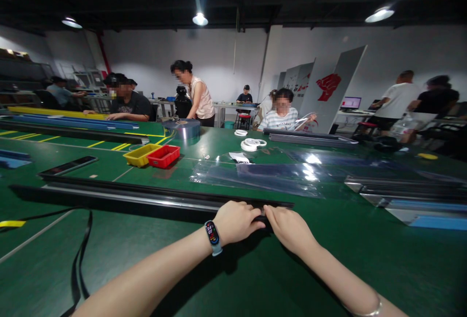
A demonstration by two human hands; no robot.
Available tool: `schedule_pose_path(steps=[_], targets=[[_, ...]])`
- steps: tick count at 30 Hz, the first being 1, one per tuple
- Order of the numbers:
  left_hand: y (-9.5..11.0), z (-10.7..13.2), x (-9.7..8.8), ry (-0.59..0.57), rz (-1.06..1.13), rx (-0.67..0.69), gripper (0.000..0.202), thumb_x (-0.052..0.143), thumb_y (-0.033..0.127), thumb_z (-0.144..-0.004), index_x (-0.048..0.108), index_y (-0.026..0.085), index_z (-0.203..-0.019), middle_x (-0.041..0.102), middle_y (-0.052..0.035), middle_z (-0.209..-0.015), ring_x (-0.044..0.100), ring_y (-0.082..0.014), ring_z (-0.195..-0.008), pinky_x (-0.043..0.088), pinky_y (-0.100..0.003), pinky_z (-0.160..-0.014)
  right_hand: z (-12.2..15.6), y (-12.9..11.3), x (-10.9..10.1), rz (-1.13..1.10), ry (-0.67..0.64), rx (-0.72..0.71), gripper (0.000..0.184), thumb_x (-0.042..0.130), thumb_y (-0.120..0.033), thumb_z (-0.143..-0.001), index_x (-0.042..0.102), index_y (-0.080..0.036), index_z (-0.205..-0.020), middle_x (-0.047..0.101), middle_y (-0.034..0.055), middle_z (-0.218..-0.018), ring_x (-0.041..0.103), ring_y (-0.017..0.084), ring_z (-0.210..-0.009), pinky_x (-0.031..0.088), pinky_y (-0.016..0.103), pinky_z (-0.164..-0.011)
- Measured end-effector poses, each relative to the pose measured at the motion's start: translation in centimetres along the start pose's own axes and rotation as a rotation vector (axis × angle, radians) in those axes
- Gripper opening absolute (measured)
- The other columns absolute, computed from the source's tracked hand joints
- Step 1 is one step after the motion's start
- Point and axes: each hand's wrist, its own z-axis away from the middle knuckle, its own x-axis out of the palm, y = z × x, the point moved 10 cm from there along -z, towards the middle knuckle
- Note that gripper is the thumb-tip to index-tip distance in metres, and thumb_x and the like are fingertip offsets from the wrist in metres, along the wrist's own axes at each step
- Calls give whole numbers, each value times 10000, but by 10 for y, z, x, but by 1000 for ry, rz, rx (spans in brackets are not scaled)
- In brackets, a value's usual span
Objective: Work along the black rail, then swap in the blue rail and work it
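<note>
A long black frame profile (127, 202) with a shiny silver groove lies across the green table in front of me. My left hand (235, 222), with a smart band (213, 237) at the wrist, is closed around the profile near its right end, thumb toward the front. Right beside it, my right hand (290, 227) bends down over the same end with its fingers pressed together. Its fingertips meet the profile close to my left thumb; anything small pinched in them is hidden. A black flat strip (80, 253) curls on the table at the left.
Yellow (141, 155) and red (164, 156) bins stand beyond the profile, near a phone (73, 165). Clear plastic sheets (255, 178) and white tape rolls (249, 144) lie mid-table. More profiles (412, 200) are stacked at right. Co-workers (279, 115) sit and stand across the table.
</note>
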Motion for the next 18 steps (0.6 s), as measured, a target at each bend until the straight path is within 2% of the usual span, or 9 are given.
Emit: schedule_pose_path(steps=[3, 9, 15, 18], targets=[[1, 0, 0, -4, 3, 1, 349, 303, 469, -857, 511, 208, -959, 605, -17, -821, 572, -171, -779, 427, -279, -642, 0, -4, 1, 27, -4, -41, 371, 201, -260, -894, 544, -172, -785, 590, 40, -631, 555, 128, -570, 316, 233, -499], [0, 0, 4, -10, -10, -1, 366, 285, 478, -859, 491, 217, -1012, 609, -25, -781, 575, -174, -776, 430, -289, -657, 0, 8, 1, -81, -15, 80, 397, 179, -282, -902, 533, -187, -751, 592, 22, -614, 565, 114, -565, 331, 222, -509], [0, 0, 0, 5, 7, 1, 344, 297, 473, -857, 501, 224, -978, 604, -11, -821, 570, -171, -785, 433, -284, -652, 0, -1, 4, 32, -41, -18, 365, 207, -268, -891, 545, -169, -797, 592, 49, -621, 570, 142, -588, 333, 234, -502], [0, 0, 0, 7, 13, 2, 343, 303, 471, -857, 501, 224, -989, 605, -14, -826, 570, -171, -793, 435, -285, -662, 0, 1, 4, 22, -42, -3, 355, 220, -272, -890, 547, -168, -801, 599, 47, -628, 572, 142, -593, 339, 231, -510]])
